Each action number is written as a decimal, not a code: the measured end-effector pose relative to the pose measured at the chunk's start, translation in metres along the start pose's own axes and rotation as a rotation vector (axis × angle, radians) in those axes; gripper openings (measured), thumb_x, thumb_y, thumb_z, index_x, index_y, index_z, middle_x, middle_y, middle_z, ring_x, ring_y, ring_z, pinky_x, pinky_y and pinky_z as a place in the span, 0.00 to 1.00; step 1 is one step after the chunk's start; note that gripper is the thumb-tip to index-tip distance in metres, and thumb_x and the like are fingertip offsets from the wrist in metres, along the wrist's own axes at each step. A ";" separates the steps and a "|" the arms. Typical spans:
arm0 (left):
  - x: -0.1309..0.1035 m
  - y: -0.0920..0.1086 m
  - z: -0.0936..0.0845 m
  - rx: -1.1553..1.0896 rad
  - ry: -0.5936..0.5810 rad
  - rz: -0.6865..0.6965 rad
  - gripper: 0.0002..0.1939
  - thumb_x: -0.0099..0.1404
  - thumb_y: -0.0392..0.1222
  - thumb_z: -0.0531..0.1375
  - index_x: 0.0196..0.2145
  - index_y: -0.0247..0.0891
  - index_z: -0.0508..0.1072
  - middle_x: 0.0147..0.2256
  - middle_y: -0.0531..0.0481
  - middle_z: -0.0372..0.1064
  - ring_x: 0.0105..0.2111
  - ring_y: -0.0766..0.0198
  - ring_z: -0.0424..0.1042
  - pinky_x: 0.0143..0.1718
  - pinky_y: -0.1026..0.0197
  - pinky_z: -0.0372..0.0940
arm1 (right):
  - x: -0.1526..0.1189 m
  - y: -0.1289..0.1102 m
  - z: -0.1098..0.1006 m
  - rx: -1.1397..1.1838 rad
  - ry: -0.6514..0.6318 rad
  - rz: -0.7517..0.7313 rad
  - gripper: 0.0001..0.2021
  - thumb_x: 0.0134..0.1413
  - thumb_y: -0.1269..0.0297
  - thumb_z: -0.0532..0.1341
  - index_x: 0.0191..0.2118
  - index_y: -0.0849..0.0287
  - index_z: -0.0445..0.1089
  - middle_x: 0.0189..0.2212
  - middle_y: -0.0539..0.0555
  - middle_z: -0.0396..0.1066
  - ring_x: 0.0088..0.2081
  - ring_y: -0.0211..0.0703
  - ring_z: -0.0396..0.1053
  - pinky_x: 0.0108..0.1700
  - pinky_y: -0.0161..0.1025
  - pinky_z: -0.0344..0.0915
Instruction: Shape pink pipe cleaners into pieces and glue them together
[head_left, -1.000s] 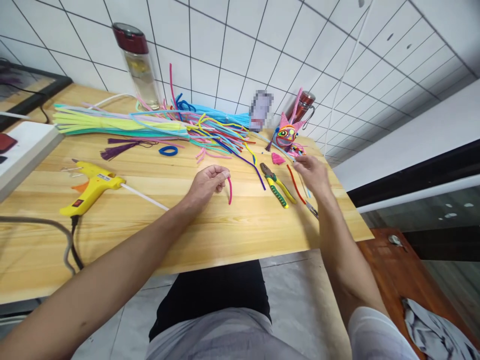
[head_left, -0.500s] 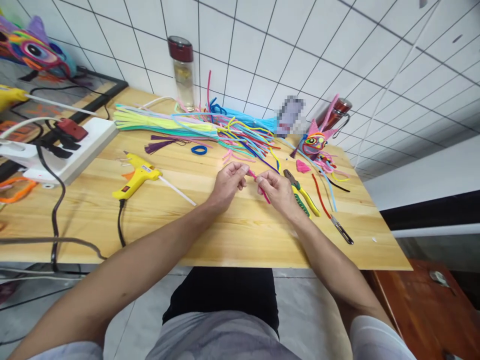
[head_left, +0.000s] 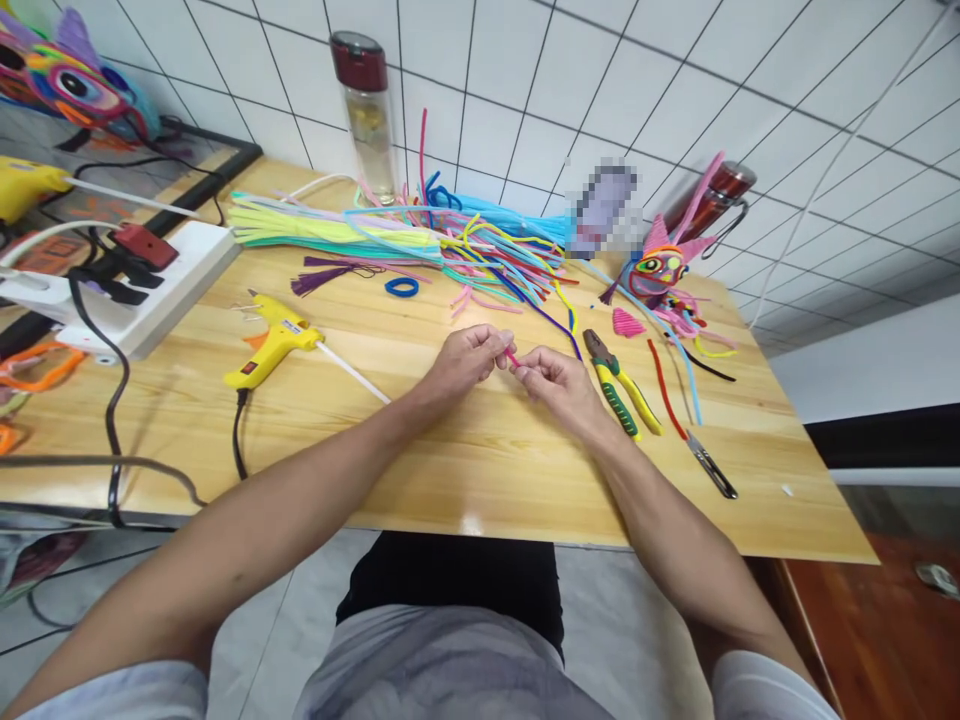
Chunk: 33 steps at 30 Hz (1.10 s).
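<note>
Between my two hands runs a short pink pipe cleaner [head_left: 512, 357], pinched at both ends above the wooden table. My left hand [head_left: 474, 357] is closed on its left end, thumb on top. My right hand [head_left: 556, 382] grips the other end with curled fingers, which hide most of that side. To the right of my right hand lie pliers with green and yellow handles [head_left: 621, 385]. A small pink ribbed piece [head_left: 628, 322] rests beyond them. Behind my hands spreads a large pile of coloured pipe cleaners [head_left: 337, 235].
A yellow glue gun [head_left: 274, 340] lies left, its cord near a white power strip [head_left: 161, 290]. Thread snips [head_left: 712, 465] and a red pipe cleaner [head_left: 666, 388] are at right. A colourful animal figure [head_left: 660, 268] and bottles [head_left: 367, 120] stand at the back by the tiled wall.
The camera view has shifted, so the objects on the right appear farther right. The pink pipe cleaner's tail that showed below my right hand is now out of sight. Both hands keep pinching it.
</note>
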<state>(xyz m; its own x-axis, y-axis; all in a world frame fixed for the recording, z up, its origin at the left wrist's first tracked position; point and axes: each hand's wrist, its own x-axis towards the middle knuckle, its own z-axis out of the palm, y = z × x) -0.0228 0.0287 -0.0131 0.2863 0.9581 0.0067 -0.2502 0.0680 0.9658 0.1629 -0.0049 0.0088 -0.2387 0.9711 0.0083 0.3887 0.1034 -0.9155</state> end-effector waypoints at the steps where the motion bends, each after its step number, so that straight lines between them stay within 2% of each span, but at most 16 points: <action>1: 0.000 0.001 0.000 0.003 -0.008 -0.005 0.25 0.61 0.63 0.69 0.29 0.36 0.74 0.23 0.54 0.66 0.19 0.73 0.54 0.21 0.64 0.47 | 0.000 0.000 -0.002 0.057 -0.018 0.033 0.14 0.58 0.50 0.66 0.33 0.57 0.73 0.19 0.45 0.65 0.23 0.36 0.58 0.29 0.37 0.55; 7: -0.003 0.002 0.002 0.008 0.019 0.001 0.27 0.58 0.66 0.70 0.32 0.37 0.76 0.24 0.53 0.68 0.19 0.73 0.55 0.21 0.64 0.48 | 0.005 0.001 -0.008 0.195 -0.021 0.089 0.17 0.52 0.47 0.71 0.30 0.57 0.73 0.18 0.45 0.65 0.22 0.35 0.58 0.28 0.36 0.54; 12: -0.005 0.000 0.000 0.078 -0.028 -0.013 0.22 0.56 0.60 0.73 0.28 0.38 0.74 0.22 0.56 0.65 0.19 0.72 0.55 0.22 0.64 0.48 | 0.005 0.002 -0.004 0.182 0.013 0.081 0.19 0.52 0.45 0.71 0.30 0.57 0.74 0.17 0.45 0.65 0.21 0.35 0.59 0.28 0.36 0.56; 16: -0.005 0.003 -0.001 0.177 -0.011 0.023 0.20 0.59 0.57 0.71 0.26 0.37 0.75 0.23 0.53 0.69 0.21 0.71 0.57 0.23 0.64 0.50 | 0.004 0.001 -0.004 0.192 -0.026 0.098 0.19 0.52 0.45 0.71 0.31 0.57 0.75 0.17 0.44 0.64 0.21 0.34 0.58 0.27 0.36 0.54; 22: -0.004 0.005 -0.002 0.263 -0.047 0.008 0.19 0.56 0.55 0.72 0.24 0.38 0.75 0.21 0.53 0.68 0.20 0.70 0.56 0.22 0.64 0.50 | 0.006 0.002 -0.015 0.219 -0.115 0.143 0.15 0.52 0.50 0.69 0.32 0.59 0.76 0.15 0.42 0.60 0.19 0.33 0.54 0.26 0.35 0.49; 27: -0.003 0.003 -0.003 0.206 0.087 -0.012 0.20 0.57 0.55 0.72 0.23 0.37 0.74 0.18 0.54 0.65 0.17 0.72 0.53 0.19 0.65 0.47 | 0.013 0.010 -0.017 0.299 -0.013 0.087 0.10 0.50 0.60 0.62 0.37 0.57 0.76 0.15 0.42 0.60 0.20 0.35 0.56 0.27 0.35 0.54; 30: -0.002 0.002 -0.004 0.156 0.141 -0.012 0.19 0.57 0.54 0.72 0.24 0.37 0.73 0.21 0.53 0.68 0.17 0.73 0.54 0.18 0.65 0.47 | 0.016 0.016 -0.019 0.303 0.097 0.039 0.06 0.46 0.62 0.58 0.29 0.55 0.71 0.15 0.43 0.57 0.20 0.36 0.54 0.26 0.36 0.53; 33: -0.001 0.000 -0.005 0.128 0.160 -0.013 0.18 0.57 0.52 0.72 0.24 0.38 0.72 0.21 0.54 0.67 0.17 0.74 0.55 0.18 0.66 0.47 | 0.016 0.018 -0.023 0.231 0.234 -0.028 0.07 0.50 0.59 0.56 0.25 0.53 0.65 0.16 0.45 0.57 0.21 0.38 0.56 0.28 0.37 0.56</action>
<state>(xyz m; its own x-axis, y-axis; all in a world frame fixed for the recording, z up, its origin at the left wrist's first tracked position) -0.0280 0.0296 -0.0141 0.1355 0.9901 -0.0370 -0.1246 0.0540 0.9907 0.1868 0.0176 0.0019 -0.0253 0.9944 0.1025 0.1667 0.1053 -0.9804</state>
